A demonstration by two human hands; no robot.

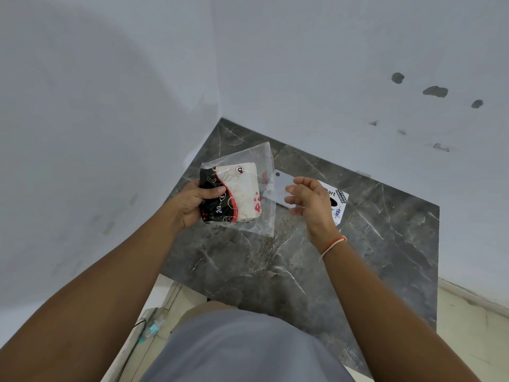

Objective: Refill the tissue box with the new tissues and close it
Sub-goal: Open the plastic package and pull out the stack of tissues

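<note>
Head view looks down on a dark marbled worktop (pixel 303 257) set into a corner between 2 pale walls. The left hand (pixel 192 201) is clamped on a pack of tissues (pixel 237 194), thumb across its black end and fingers underneath; the pack is printed in black, cream and red, with small red hearts. It sits inside a clear plastic bag (pixel 259 164) whose loose flap stands out above and to the right of the pack, and both are held over the back part of the worktop. The right hand (pixel 311 201) is just beside the bag's right edge, fingers spread loosely apart and gripping nothing; whether the fingertips touch the plastic cannot be told. A red and white thread band (pixel 333 244) circles the right wrist. Under the right hand a flat white card (pixel 283 186) with some printing lies on the worktop. A grey shirt (pixel 242 346) fills the bottom of the view.
</note>
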